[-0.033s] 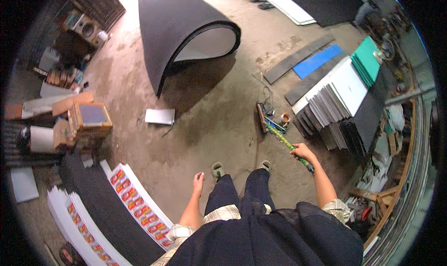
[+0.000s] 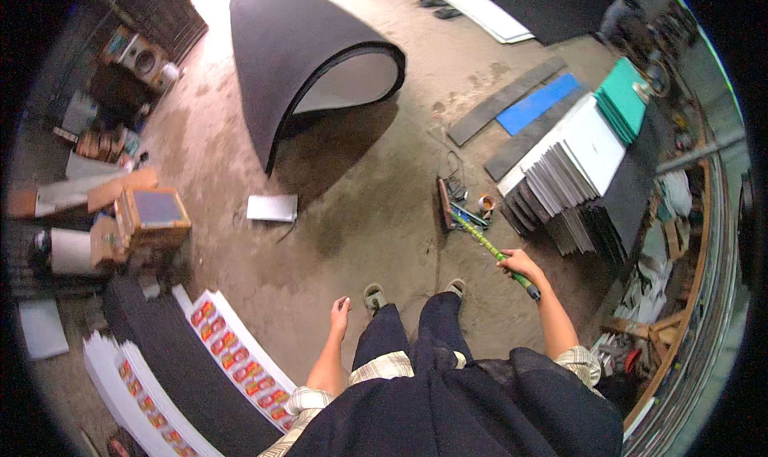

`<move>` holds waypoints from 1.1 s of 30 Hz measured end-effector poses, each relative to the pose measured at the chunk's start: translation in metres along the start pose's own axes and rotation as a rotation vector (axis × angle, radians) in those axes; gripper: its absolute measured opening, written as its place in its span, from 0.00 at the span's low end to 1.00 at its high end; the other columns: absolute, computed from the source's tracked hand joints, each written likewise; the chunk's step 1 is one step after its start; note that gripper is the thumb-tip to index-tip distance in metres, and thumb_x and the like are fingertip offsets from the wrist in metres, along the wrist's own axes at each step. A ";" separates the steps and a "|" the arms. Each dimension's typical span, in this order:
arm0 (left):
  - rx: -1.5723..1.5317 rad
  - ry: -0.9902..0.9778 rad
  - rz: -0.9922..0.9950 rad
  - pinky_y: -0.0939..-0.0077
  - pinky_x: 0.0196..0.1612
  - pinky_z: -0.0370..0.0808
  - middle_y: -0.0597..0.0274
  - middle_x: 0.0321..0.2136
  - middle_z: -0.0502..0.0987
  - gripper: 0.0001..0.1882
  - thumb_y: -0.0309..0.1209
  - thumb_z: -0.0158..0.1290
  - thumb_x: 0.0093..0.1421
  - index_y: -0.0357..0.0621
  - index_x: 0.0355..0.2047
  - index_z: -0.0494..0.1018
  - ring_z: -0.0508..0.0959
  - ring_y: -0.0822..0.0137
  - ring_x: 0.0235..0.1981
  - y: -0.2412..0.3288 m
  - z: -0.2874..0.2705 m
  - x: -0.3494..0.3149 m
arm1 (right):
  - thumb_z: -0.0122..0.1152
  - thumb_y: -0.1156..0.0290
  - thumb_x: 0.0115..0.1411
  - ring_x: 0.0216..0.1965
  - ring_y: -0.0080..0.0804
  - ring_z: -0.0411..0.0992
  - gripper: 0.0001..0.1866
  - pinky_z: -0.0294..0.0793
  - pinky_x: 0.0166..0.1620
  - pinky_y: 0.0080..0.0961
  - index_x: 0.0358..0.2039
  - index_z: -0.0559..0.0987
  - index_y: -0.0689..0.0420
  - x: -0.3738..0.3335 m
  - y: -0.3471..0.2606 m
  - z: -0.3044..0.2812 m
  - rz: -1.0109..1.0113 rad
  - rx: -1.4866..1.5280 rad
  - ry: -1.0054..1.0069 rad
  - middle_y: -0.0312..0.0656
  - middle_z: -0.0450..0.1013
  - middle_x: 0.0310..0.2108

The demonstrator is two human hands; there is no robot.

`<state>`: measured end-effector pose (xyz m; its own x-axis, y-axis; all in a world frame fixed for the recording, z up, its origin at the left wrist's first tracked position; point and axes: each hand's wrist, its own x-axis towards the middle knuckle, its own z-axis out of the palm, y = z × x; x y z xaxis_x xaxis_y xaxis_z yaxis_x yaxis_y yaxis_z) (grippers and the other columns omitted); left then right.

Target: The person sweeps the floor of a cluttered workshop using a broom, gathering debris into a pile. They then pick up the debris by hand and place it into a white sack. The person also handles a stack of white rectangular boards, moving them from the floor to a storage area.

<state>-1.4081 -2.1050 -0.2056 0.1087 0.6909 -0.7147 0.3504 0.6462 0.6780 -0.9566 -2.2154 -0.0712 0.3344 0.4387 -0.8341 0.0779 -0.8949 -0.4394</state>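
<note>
Grey-brown floor (image 2: 344, 237), stained | curled black sheet (image 2: 300, 41) | right hand (image 2: 520, 264) grasping green handle (image 2: 478, 234) | left hand (image 2: 341, 310) empty, loose

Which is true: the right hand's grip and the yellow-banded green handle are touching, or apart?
Touching. The head view shows the right hand's grip wrapped around the yellow-banded green handle, with its dark end sticking out below.

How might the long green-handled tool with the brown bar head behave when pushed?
The straight green handle looks stiff. The tool is probably light, since the right hand alone holds it. Its wide brown head, crosswise at the far end, may make it twist.
</note>
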 end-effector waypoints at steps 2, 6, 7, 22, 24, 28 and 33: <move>0.064 -0.070 0.123 0.75 0.42 0.64 0.55 0.38 0.67 0.19 0.37 0.46 0.52 0.37 0.41 0.63 0.67 0.67 0.40 0.024 0.003 0.023 | 0.53 0.76 0.45 0.16 0.18 0.61 0.27 0.62 0.17 0.16 0.49 0.61 0.57 -0.047 -0.012 0.002 -0.034 0.165 0.037 0.35 0.65 0.18; 0.160 -0.440 0.435 0.74 0.44 0.63 0.54 0.41 0.65 0.21 0.34 0.48 0.50 0.37 0.43 0.61 0.66 0.65 0.42 0.103 0.089 0.053 | 0.48 0.73 0.46 0.18 0.17 0.62 0.18 0.63 0.19 0.14 0.41 0.70 0.51 -0.123 -0.004 -0.031 -0.117 0.217 -0.048 0.32 0.64 0.18; 0.270 -0.496 0.638 0.73 0.45 0.62 0.53 0.41 0.64 0.23 0.33 0.50 0.48 0.38 0.44 0.60 0.65 0.63 0.43 0.129 0.120 0.054 | 0.48 0.73 0.47 0.18 0.17 0.62 0.17 0.63 0.19 0.14 0.40 0.71 0.51 -0.143 -0.012 -0.040 -0.122 0.155 -0.046 0.32 0.64 0.18; 0.735 -1.082 1.469 0.65 0.36 0.65 0.53 0.36 0.64 0.16 0.29 0.48 0.48 0.46 0.39 0.63 0.67 0.53 0.35 0.246 0.512 -0.084 | 0.41 0.66 0.54 0.16 0.23 0.67 0.17 0.66 0.19 0.15 0.40 0.67 0.63 -0.144 0.069 -0.250 -0.419 0.667 -0.260 0.43 0.69 0.23; 0.699 -1.001 1.404 0.65 0.34 0.65 0.54 0.34 0.64 0.16 0.29 0.48 0.48 0.45 0.39 0.62 0.67 0.52 0.35 0.254 0.551 -0.098 | 0.41 0.64 0.54 0.20 0.24 0.68 0.19 0.67 0.20 0.16 0.42 0.64 0.65 -0.124 0.082 -0.281 -0.509 1.028 -0.318 0.46 0.69 0.24; 0.721 -1.059 1.313 0.63 0.30 0.65 0.51 0.31 0.63 0.18 0.29 0.48 0.49 0.44 0.41 0.60 0.67 0.49 0.32 0.275 0.617 -0.124 | 0.42 0.71 0.53 0.23 0.28 0.68 0.16 0.69 0.26 0.19 0.42 0.65 0.65 -0.112 0.099 -0.332 -0.663 1.270 -0.137 0.45 0.69 0.25; 0.747 -1.286 1.127 0.62 0.30 0.64 0.47 0.29 0.68 0.17 0.29 0.48 0.49 0.43 0.39 0.57 0.68 0.47 0.32 0.255 0.709 -0.119 | 0.53 0.72 0.48 0.24 0.27 0.69 0.13 0.68 0.27 0.19 0.35 0.70 0.61 -0.050 0.152 -0.375 -0.694 0.673 0.736 0.40 0.70 0.25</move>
<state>-0.6724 -2.2517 -0.0694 0.9723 -0.2299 0.0429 -0.1318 -0.3871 0.9126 -0.6089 -2.4039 0.0284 0.8856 0.4605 -0.0604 0.0219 -0.1713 -0.9850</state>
